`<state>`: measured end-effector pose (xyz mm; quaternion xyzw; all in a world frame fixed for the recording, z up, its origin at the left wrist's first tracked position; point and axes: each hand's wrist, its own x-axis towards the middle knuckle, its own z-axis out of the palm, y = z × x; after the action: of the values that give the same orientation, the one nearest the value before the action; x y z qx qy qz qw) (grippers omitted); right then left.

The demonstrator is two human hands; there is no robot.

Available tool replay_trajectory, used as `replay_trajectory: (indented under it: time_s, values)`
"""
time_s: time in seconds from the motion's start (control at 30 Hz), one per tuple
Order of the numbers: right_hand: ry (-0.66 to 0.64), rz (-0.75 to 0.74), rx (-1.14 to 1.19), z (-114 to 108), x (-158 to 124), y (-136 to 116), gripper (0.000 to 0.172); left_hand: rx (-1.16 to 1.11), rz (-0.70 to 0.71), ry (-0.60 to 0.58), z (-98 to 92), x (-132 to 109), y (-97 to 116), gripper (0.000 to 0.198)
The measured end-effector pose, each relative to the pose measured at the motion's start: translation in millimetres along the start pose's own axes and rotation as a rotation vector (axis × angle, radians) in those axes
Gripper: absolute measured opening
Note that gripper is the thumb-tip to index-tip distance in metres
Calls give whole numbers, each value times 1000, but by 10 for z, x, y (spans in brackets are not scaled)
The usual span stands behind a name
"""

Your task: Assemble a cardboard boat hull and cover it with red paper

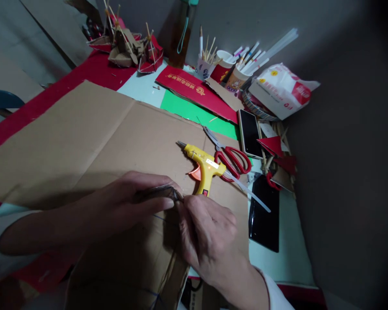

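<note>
My left hand point(129, 202) lies over a small brown cardboard piece point(163, 190) on the big cardboard sheet point(84, 137), its fingers closed along the piece. My right hand point(207, 234) pinches the same piece at its right tip. A yellow glue gun point(202, 163) lies just beyond my fingers, nozzle pointing left. Red-handled scissors point(229, 157) lie against it on the right.
Two phones point(249, 132) point(264, 213) lie at the right. Behind stand paper cups with sticks and pens point(223, 64), a white bag point(281, 88), a red envelope point(194, 90), green paper point(194, 113) and small cardboard boat models point(126, 45). Red triangles point(273, 146) lie right.
</note>
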<state>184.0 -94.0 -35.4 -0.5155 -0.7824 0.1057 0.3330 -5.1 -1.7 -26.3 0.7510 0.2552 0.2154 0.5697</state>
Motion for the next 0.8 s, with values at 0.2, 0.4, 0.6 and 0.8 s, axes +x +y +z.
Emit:
replay_trajectory:
  time_s: [0.2,0.4,0.6,0.8]
  values:
    - [-13,-35,-52,2,-8,-42,23,16,-19,5,-46,27,-25,12]
    - [-20,-25,-59,33,-7,-40,26,111,47,-22,-16,4,-39,16]
    - [0,154,194,-137,38,18,18,146,13,50,-30,3,-49,19]
    - [123,229,171,-201,21,66,20,145,-23,56,-52,-41,-29,24]
